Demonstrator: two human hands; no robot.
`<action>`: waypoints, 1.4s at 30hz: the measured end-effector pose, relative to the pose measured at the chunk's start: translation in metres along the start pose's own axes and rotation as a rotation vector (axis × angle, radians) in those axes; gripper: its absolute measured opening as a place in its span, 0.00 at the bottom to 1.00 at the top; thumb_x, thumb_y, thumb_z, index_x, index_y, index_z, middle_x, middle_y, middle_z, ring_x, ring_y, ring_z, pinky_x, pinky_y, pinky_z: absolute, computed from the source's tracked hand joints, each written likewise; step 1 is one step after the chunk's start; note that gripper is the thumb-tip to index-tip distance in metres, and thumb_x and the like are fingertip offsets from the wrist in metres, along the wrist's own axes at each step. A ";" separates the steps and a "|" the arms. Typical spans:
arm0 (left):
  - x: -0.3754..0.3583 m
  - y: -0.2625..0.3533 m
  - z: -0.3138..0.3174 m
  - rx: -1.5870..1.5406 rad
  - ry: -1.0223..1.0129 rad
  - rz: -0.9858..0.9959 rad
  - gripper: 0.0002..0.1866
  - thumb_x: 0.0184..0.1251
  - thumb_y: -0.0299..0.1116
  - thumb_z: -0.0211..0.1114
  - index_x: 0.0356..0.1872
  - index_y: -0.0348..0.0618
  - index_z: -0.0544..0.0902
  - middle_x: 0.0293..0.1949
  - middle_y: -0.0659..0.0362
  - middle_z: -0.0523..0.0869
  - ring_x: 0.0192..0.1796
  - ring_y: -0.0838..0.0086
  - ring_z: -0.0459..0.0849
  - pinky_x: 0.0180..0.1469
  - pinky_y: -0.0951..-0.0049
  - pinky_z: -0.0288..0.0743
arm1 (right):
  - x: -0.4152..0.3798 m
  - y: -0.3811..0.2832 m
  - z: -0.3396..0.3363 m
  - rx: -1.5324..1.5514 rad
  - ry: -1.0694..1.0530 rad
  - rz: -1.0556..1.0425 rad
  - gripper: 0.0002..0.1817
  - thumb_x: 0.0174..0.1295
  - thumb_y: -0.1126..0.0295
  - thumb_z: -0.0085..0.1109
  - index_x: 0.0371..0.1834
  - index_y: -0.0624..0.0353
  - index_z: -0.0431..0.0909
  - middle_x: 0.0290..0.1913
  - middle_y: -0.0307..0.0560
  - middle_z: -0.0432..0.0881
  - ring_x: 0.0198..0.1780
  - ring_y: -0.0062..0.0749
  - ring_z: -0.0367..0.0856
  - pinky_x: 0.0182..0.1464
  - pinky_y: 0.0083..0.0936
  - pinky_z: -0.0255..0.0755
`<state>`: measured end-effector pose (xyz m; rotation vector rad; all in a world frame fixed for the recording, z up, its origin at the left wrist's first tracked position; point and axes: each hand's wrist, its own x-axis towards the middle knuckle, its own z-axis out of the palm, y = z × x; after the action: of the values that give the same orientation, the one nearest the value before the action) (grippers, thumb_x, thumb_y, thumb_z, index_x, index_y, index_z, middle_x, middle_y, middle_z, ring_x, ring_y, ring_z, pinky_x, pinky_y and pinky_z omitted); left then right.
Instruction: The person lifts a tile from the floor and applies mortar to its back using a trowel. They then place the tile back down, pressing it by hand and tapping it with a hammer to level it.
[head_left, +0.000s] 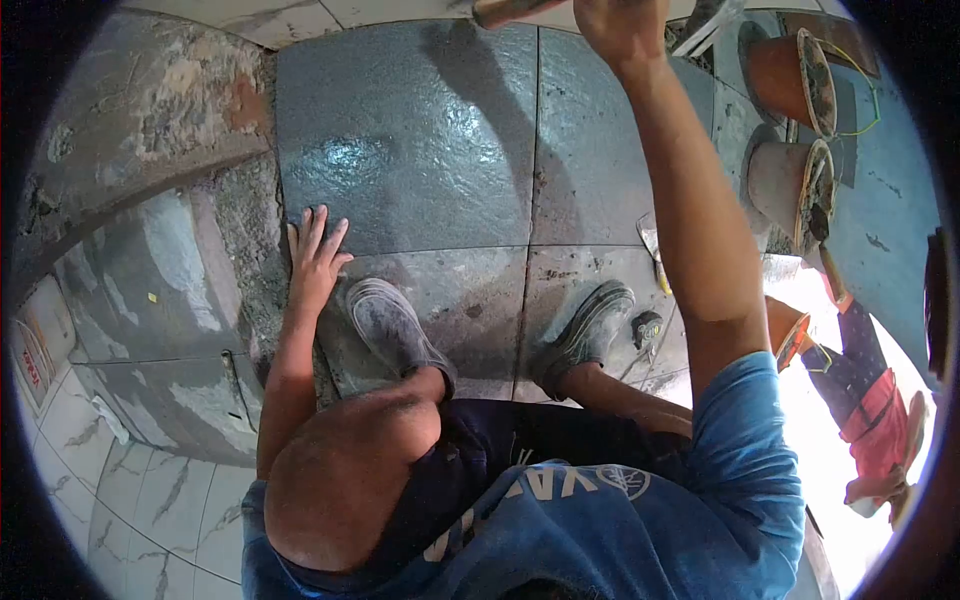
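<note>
My left hand rests with spread fingers at the left edge of a grey tile, near a strip of rough mortar. At the top edge of the view, my right hand is closed round a brown wooden handle; its fingers are partly cut off. The far end of that tool is out of view. Wet sheen shows on the large grey tile, and my arm's shadow falls across it. My two shoes stand on dusty grey tiles below.
Two buckets stand at the upper right. Another person is at the lower right, one hand by a trowel. A yellow-handled tool and a small dark object lie beside my right shoe. Dusty steps rise at left.
</note>
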<state>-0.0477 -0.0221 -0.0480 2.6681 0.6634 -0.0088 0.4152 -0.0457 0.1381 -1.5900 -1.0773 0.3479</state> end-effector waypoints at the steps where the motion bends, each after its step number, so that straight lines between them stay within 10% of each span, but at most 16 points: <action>1: 0.001 0.000 0.000 0.000 0.005 0.001 0.35 0.56 0.40 0.70 0.68 0.60 0.71 0.75 0.57 0.57 0.75 0.51 0.56 0.72 0.40 0.52 | 0.003 0.002 0.003 -0.004 0.000 0.001 0.20 0.76 0.61 0.44 0.28 0.64 0.71 0.23 0.46 0.73 0.23 0.29 0.73 0.29 0.26 0.68; 4: 0.002 -0.003 0.005 0.007 0.020 0.009 0.35 0.55 0.41 0.70 0.68 0.61 0.71 0.75 0.57 0.58 0.75 0.51 0.56 0.72 0.39 0.51 | 0.009 -0.001 0.015 -0.092 0.047 -0.202 0.20 0.76 0.61 0.46 0.27 0.63 0.71 0.22 0.45 0.73 0.24 0.27 0.76 0.28 0.24 0.70; 10: -0.001 -0.003 0.004 0.010 0.020 0.009 0.36 0.53 0.42 0.71 0.67 0.61 0.71 0.75 0.57 0.58 0.76 0.53 0.56 0.72 0.38 0.51 | 0.002 -0.039 0.075 0.296 -0.097 0.280 0.15 0.74 0.60 0.51 0.37 0.62 0.73 0.20 0.41 0.72 0.21 0.23 0.75 0.25 0.24 0.73; 15: 0.001 0.000 -0.002 -0.005 -0.007 0.000 0.36 0.54 0.44 0.70 0.68 0.61 0.71 0.76 0.57 0.56 0.76 0.54 0.55 0.72 0.39 0.51 | 0.012 -0.037 0.124 -0.315 0.084 -0.554 0.13 0.71 0.63 0.55 0.46 0.63 0.75 0.22 0.45 0.73 0.24 0.27 0.75 0.30 0.27 0.73; 19: 0.000 -0.002 -0.001 -0.019 0.002 0.010 0.36 0.55 0.45 0.69 0.69 0.63 0.69 0.76 0.57 0.54 0.76 0.54 0.54 0.73 0.39 0.50 | 0.010 0.005 0.165 -0.218 -0.356 0.021 0.21 0.68 0.69 0.56 0.64 0.61 0.70 0.42 0.52 0.81 0.33 0.32 0.74 0.36 0.27 0.70; 23: 0.001 -0.002 0.000 -0.022 0.001 0.000 0.36 0.56 0.45 0.69 0.69 0.63 0.69 0.76 0.57 0.54 0.76 0.55 0.54 0.73 0.39 0.50 | 0.020 -0.030 0.186 0.119 0.103 -0.578 0.19 0.67 0.68 0.58 0.58 0.62 0.72 0.30 0.53 0.80 0.29 0.37 0.75 0.36 0.30 0.71; 42: -0.001 -0.004 0.003 -0.045 0.049 0.014 0.37 0.54 0.44 0.70 0.69 0.62 0.68 0.75 0.59 0.57 0.76 0.57 0.55 0.73 0.40 0.50 | 0.010 -0.021 0.193 -0.013 -0.298 -0.287 0.20 0.66 0.68 0.58 0.59 0.63 0.71 0.33 0.56 0.81 0.31 0.41 0.76 0.38 0.30 0.72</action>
<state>-0.0505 -0.0209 -0.0524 2.6368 0.6524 0.0741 0.2741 0.0810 0.0962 -1.3965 -1.5188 0.3919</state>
